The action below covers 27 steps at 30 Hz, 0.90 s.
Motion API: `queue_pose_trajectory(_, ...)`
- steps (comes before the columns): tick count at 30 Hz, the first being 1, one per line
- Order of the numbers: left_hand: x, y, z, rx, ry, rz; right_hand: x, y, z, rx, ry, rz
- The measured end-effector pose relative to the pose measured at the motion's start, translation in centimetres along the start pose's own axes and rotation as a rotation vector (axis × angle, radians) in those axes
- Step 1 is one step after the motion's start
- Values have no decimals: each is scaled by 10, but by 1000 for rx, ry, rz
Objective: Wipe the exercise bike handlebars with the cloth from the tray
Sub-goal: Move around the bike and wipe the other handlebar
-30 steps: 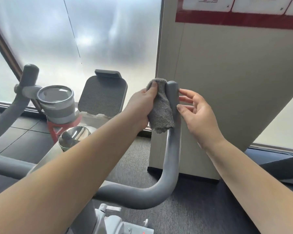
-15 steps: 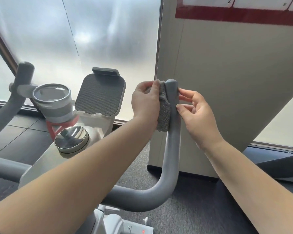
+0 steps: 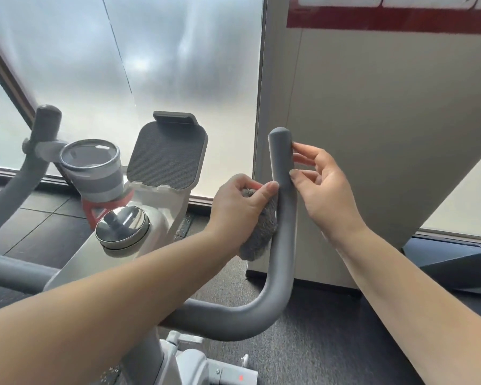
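While nothing here looks heavy or breakable, the two things in play handle very differently. Starting at the far left, the left handlebar horn [image 3: 46, 118] rises as one stiff grey tube, with a single lidded cup [image 3: 90, 165] in a holder just beside it, one shiny round knob [image 3: 122, 223] below, and one dark padded tablet rest [image 3: 168, 154] standing behind the knob.

Next comes the left hand [image 3: 240, 207], fingers curled closed around the cloth [image 3: 258, 232], thumb tip touching the right handlebar [image 3: 282, 218]. It is one small grey cloth, fluffy and limp, bunched into a wad and pressed against the inner side of the upright tube about midway up, with a loose tail hanging below the palm. It likely weighs almost nothing and folds to any shape, so it is best gripped as a bunch in the palm, wrapped partway round the tube so more pile meets the surface.

The bar itself looks rigid, with a matte coating that should give the cloth some drag.

On the right, the right hand [image 3: 321, 190] is loosely open and holds nothing; its fingertips [image 3: 296, 147] rest on the outer side of the tube near the rounded tip, apparently steadying it.

Two horns, one cloth; no tray is in view.
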<state>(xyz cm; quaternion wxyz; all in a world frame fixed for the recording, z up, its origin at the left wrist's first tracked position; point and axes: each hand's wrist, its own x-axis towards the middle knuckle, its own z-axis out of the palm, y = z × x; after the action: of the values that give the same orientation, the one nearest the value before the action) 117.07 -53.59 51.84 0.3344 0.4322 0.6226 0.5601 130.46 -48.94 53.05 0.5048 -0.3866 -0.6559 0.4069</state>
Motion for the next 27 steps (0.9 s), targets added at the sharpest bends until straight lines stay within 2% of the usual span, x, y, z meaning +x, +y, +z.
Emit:
queue_pose_trajectory(4,32,27,2,-240,188,-49,-7,5,-3,-19,-3,9)
queue_pose_trajectory(6,43,39,10,-309,213,-35,-11,7,-4,-35,0,10)
queue_pose_trajectory(11,34,24,18,-298,117,-55,-20,7,-10,-86,-9,3)
queue_pose_trajectory(18,1,-10,3,-239,-130,-154,-31,9,-5,-86,-4,26)
queue_pose_trajectory(27,-27,-10,-22,209,-323,-173,-50,8,0,-110,38,59)
